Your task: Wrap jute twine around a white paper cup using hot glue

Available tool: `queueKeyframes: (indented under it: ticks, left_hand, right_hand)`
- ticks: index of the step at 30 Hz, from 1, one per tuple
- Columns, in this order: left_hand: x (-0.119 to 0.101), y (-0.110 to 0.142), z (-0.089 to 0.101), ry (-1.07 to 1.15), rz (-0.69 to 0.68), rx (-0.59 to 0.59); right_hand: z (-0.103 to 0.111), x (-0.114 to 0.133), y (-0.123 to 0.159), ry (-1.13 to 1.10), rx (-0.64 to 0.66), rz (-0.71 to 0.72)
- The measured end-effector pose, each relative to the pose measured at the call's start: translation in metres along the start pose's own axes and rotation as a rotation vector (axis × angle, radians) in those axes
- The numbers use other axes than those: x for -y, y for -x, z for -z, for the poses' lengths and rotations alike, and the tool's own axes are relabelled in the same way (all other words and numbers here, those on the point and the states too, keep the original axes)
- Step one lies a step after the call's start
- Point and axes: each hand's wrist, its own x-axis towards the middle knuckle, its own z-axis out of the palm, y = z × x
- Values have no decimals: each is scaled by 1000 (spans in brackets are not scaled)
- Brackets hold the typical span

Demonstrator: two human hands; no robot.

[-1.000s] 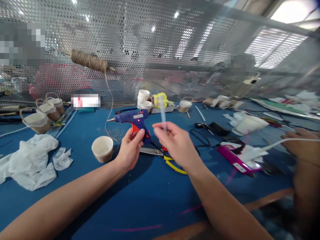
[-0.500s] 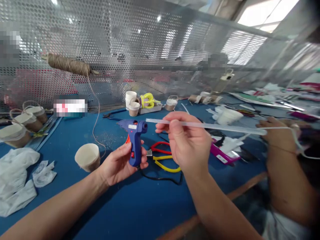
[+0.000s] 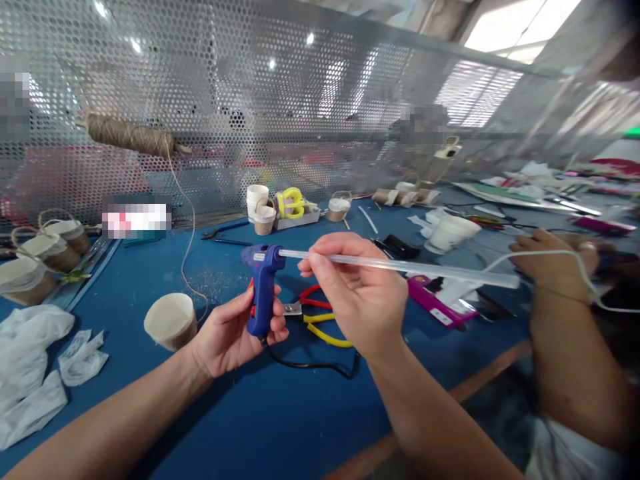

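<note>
1. Clamping its fingers round the smooth blue plastic handle of a glue gun (image 3: pixel 262 293), the left hand (image 3: pixel 225 332) holds it above the blue table (image 3: pixel 305 413).
2. The right hand (image 3: pixel 365 293) pinches a long, translucent, rod-shaped glue stick (image 3: pixel 430 268) between thumb and fingers, its tip at the gun's rear opening.
3. Beside the left wrist stands a round, pale-lined cup (image 3: pixel 171 320) with a brown outside.
4. Behind, fuzzy brown twine (image 3: pixel 127 135) wraps a stick before perforated grey mesh (image 3: pixel 280 120).
</note>
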Motion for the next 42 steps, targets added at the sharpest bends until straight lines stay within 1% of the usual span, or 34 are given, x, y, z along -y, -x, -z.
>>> queueKeyframes:
  ticks: [3, 5, 10, 13, 20, 23, 25, 29, 31, 33, 36, 42]
  left_hand:
    - [0, 0, 1, -6, -6, -7]
    - [0, -1, 2, -13, -10, -8]
    - [0, -2, 4, -47, -29, -10]
    - [1, -3, 3, -88, -64, -23]
    - [4, -4, 4, -190, -120, -99]
    - [5, -5, 6, -214, -143, -131]
    - [6, -6, 7, -225, -187, -164]
    - [8, -8, 4, -280, -322, -202]
    - [9, -9, 2, -309, -376, -195]
    - [10, -9, 1, -322, -411, -193]
    - [11, -9, 1, -339, -448, -197]
    - [12, -11, 4, -419, -505, -187]
  right_hand:
    - [2, -5, 1, 72, 62, 100]
    - [3, -7, 1, 116, 79, 151]
    - [2, -11, -1, 209, 41, 261]
    - [0, -14, 1, 240, 19, 255]
    - [-8, -17, 3, 152, -70, 37]
    - [-10, -14, 0, 58, -62, -99]
    - [-10, -15, -2, -35, -24, -199]
    - [-13, -21, -4, -346, 38, -375]
    - [-15, -24, -5, -457, 45, -465]
    - [-18, -25, -6, -510, 28, -551]
    - [-20, -25, -7, -541, -4, -622]
    - [-21, -26, -8, -548, -5, -667]
